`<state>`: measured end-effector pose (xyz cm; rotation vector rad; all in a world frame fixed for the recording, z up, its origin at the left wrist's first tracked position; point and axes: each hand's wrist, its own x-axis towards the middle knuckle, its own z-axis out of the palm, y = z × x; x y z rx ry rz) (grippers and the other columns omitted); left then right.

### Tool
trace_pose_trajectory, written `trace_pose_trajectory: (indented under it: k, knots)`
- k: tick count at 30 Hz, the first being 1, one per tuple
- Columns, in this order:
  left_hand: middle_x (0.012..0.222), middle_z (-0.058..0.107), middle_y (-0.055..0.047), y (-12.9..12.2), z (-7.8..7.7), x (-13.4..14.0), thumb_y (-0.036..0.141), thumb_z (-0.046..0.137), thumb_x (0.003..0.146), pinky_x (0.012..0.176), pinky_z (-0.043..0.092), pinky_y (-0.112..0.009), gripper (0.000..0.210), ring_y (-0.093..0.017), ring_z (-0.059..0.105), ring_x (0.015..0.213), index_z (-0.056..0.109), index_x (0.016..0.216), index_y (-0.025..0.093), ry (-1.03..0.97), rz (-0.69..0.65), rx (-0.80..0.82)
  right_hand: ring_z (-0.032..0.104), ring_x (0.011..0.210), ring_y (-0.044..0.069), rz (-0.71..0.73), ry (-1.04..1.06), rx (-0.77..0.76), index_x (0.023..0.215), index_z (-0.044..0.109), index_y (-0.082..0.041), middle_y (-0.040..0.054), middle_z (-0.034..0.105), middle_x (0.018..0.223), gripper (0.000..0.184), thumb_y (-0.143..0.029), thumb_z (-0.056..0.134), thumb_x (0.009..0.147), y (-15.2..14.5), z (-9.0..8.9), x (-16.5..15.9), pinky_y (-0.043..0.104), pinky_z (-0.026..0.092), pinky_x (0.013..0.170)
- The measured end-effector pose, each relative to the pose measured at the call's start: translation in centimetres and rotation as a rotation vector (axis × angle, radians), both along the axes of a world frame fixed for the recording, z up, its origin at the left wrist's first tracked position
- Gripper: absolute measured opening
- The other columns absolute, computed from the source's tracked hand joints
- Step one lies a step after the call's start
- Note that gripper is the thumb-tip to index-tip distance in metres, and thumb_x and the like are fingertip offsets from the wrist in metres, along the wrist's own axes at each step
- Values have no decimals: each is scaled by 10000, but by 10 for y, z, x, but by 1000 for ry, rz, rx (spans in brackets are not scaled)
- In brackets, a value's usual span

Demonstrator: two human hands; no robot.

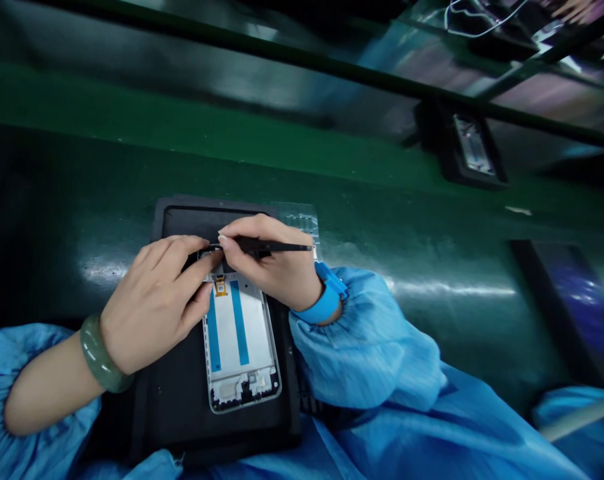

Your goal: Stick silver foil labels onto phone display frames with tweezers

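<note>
A phone frame [252,320] with two blue adhesive strips and a small orange flex cable [221,287] lies on a black tray [172,400]. In my right hand [272,260] is a pair of black tweezers [282,247], pinched between thumb and fingers, its tip at the frame's upper end. My left hand [167,287] rests over the frame's upper left edge, fingers bent, the fingertips close to the tweezers' tip. Whether these fingertips pinch some small part there is hidden. A blue wrist strap [322,303] circles my right wrist, a green bangle [99,353] my left.
A clear plastic sheet [299,213] lies beside the tray's upper right corner. Farther right, on the green bench [407,240], stands a dark tray holding another phone frame [475,145]. A dark purple-topped panel [577,293] lies at the right. A rail [332,63] crosses the back; a co-worker's hand [577,10] shows beyond.
</note>
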<state>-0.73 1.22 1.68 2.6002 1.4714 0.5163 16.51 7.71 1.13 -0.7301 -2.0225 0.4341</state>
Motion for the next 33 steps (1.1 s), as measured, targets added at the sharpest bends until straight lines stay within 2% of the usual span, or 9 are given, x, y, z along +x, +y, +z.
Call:
trace_pose_trajectory:
  k: [7, 12, 17, 28, 33]
  knots:
    - [1166, 510, -151, -1, -1, 0, 244, 434, 875, 888, 433, -447, 322, -297, 470, 1119, 556, 1144, 115, 26, 4, 14, 631, 688, 77, 22, -86, 59, 860, 619, -164, -13, 667, 744, 67, -163, 620, 793, -2, 0, 0, 167, 517, 671]
    - [1166, 521, -149, -1, -1, 1, 242, 438, 875, 913, 422, -446, 335, -290, 464, 1140, 545, 1169, 122, 41, -10, 17, 637, 736, 74, 0, -42, -21, 833, 603, -169, -19, 679, 804, 40, -164, 617, 795, 1, 2, -2, 164, 515, 706]
    - [1161, 529, -138, 0, 0, 0, 244, 437, 873, 895, 431, -446, 333, -288, 475, 1124, 546, 1168, 134, 36, -4, 2, 635, 716, 74, -24, -101, -116, 887, 597, -147, -1, 673, 860, 88, -196, 592, 814, 5, 7, -6, 166, 515, 660]
    - [1164, 538, -145, 0, 0, 0, 245, 444, 872, 891, 440, -443, 336, -282, 482, 1129, 540, 1169, 122, 10, -10, 8, 640, 732, 95, -36, -14, -209, 886, 590, -148, 10, 665, 848, 94, -197, 578, 807, 5, 5, -3, 202, 527, 679]
    - [1160, 539, -148, 0, -1, 0, 245, 451, 865, 888, 444, -446, 346, -291, 478, 1134, 535, 1177, 121, 24, -16, 15, 627, 692, 79, -49, -24, -177, 865, 589, -154, 2, 658, 833, 64, -184, 557, 819, 3, 6, -4, 183, 512, 640]
